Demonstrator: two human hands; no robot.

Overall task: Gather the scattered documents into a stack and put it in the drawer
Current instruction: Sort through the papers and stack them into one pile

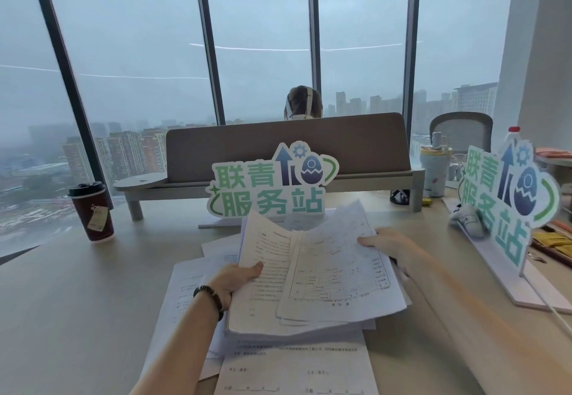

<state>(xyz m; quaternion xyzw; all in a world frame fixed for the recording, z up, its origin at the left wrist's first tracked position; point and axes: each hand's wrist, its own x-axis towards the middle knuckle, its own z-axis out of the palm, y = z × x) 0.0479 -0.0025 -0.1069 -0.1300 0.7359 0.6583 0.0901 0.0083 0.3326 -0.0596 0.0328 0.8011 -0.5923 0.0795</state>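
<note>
Papers (309, 271) sit askew, pinched between left hand (230, 280) and right hand (383, 244), above loose sheets (294, 367) on the bench (77, 302); better tap edges square before collecting those beneath.

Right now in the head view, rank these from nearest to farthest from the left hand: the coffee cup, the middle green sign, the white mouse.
From the left hand:
1. Middle green sign, ahead, behind the papers.
2. Coffee cup, far left on the desk.
3. White mouse, far right, by the second sign.
</note>
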